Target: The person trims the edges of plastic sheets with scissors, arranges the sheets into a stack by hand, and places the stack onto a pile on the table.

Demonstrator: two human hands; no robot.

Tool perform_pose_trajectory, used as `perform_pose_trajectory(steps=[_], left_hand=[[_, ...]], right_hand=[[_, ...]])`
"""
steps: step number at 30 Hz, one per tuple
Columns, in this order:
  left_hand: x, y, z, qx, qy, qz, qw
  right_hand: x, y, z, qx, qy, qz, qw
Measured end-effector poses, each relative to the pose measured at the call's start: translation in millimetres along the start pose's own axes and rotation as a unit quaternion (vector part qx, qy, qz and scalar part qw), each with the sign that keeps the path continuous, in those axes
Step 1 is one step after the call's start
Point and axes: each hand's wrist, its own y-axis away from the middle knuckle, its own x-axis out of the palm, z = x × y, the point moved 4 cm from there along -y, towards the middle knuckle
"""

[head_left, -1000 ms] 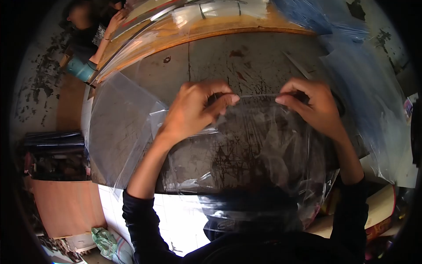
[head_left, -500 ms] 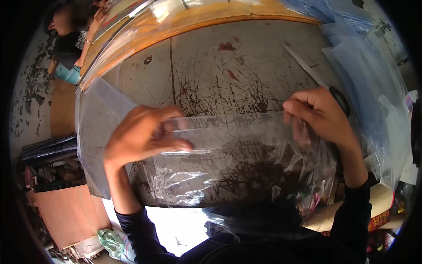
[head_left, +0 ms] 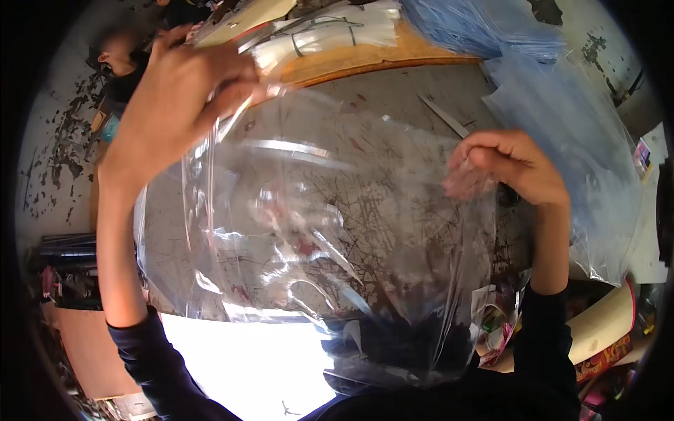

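Observation:
A clear plastic sheet (head_left: 302, 217), possibly a bag, hangs stretched between my two hands above the scratched grey tabletop (head_left: 414, 98). My left hand (head_left: 186, 91) is raised at the upper left, fingers closed on one upper corner of the plastic. At the right, my right hand (head_left: 509, 165) pinches the other upper corner. Creases and bright reflections run down the film, and its lower part drapes over the table's near edge toward my lap. Just beyond my right hand lie scissors (head_left: 446, 116), their handles mostly hidden behind that hand.
Bluish plastic sheets (head_left: 569, 147) cover the table's right side, with a further stack (head_left: 484, 24) at the back. Bundled clear plastic (head_left: 326, 35) lies behind the wooden edging (head_left: 379, 64). Another person (head_left: 123, 63) is at the far left. A brown board (head_left: 91, 351) stands at lower left.
My left hand has risen up and to the left, pulling the plastic wider and higher. My right hand stays in nearly the same place, still pinching its corner. The view has shifted slightly.

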Motion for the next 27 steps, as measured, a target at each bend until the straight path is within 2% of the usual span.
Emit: perform_pose_trajectory(steps=[2,3,5,6,7,8,10,12,13,14,15,16,17,18,19,20,21,22,24,25,27], left_hand=[[-18.9,-12.8,-4.4,0.072,-0.113,-0.124,0.983],[-19.3,-20.2,-5.9,0.069,-0.115,-0.127,0.983],[-17.0,-33.1,-14.6,0.067,-0.24,-0.167,0.954],[-9.8,-37.3,-16.8,0.066,-0.24,-0.168,0.954],[4.3,-40.3,-21.2,0.111,-0.152,-0.147,0.971],[18.7,-42.9,-27.8,0.155,-0.062,-0.124,0.978],[48.4,-51.9,-66.5,0.197,0.208,-0.01,0.958],[62.3,-55.5,-105.8,0.158,0.273,0.242,0.918],[70.4,-52.4,-113.1,0.158,0.276,0.24,0.917],[79.2,-52.0,-117.5,0.159,0.286,0.169,0.93],[87.1,-54.4,-118.5,0.161,0.298,0.098,0.936],[96.2,-56.8,-117.6,0.164,0.306,0.096,0.933],[101.4,-59.3,-114.9,0.168,0.386,0.055,0.905],[106.8,-60.9,-112.8,0.169,0.463,0.013,0.87],[119.4,-60.8,-116.0,0.169,0.471,0.012,0.866],[128.8,-57.8,-120.8,0.18,0.512,-0.013,0.84],[129.5,-56.4,-123.7,0.192,0.548,-0.04,0.813],[131.5,-55.6,-125.7,0.192,0.549,-0.044,0.812],[136.5,-54.0,-131.1,0.178,0.554,-0.014,0.813],[139.5,-56.4,-132.7,0.169,0.616,-0.005,0.769],[138.3,-51.4,-137.1,0.174,0.616,0.016,0.768]], right_hand=[[-5.0,-1.0,-3.0,-0.011,-0.033,-0.031,0.999],[-8.0,-1.7,-6.7,-0.016,-0.068,-0.065,0.995],[3.6,-7.0,-19.5,-0.032,-0.075,-0.073,0.994],[9.5,-9.5,-21.3,-0.045,-0.087,-0.082,0.992],[18.3,-11.8,-21.1,-0.017,-0.076,-0.029,0.997],[26.3,-14.4,-22.2,-0.015,-0.075,-0.028,0.997],[45.2,-16.8,-35.8,0.07,-0.147,0.012,0.987],[45.3,-14.0,-41.0,0.082,-0.146,0.001,0.986],[43.4,-14.4,-44.5,0.094,-0.144,-0.011,0.985],[38.0,-13.5,-41.7,0.097,-0.142,-0.014,0.985],[24.5,-10.1,-32.5,0.081,0.036,-0.047,0.995],[13.8,-6.0,-23.9,0.065,0.213,-0.077,0.972],[9.6,-2.3,-22.9,0.076,0.215,-0.076,0.971],[-0.4,3.6,-13.6,0.028,0.326,-0.191,0.925],[-7.1,10.9,-4.6,-0.024,0.43,-0.298,0.852],[-7.4,16.7,-5.0,-0.018,0.434,-0.294,0.851],[-7.0,23.6,-8.8,0.047,0.484,-0.268,0.832],[-6.8,27.3,-12.7,0.11,0.53,-0.239,0.806],[-1.6,29.8,-16.8,0.102,0.535,-0.25,0.8],[0.9,31.8,-19.7,0.093,0.538,-0.262,0.796],[8.3,37.5,-24.1,0.08,0.555,-0.272,0.782]])
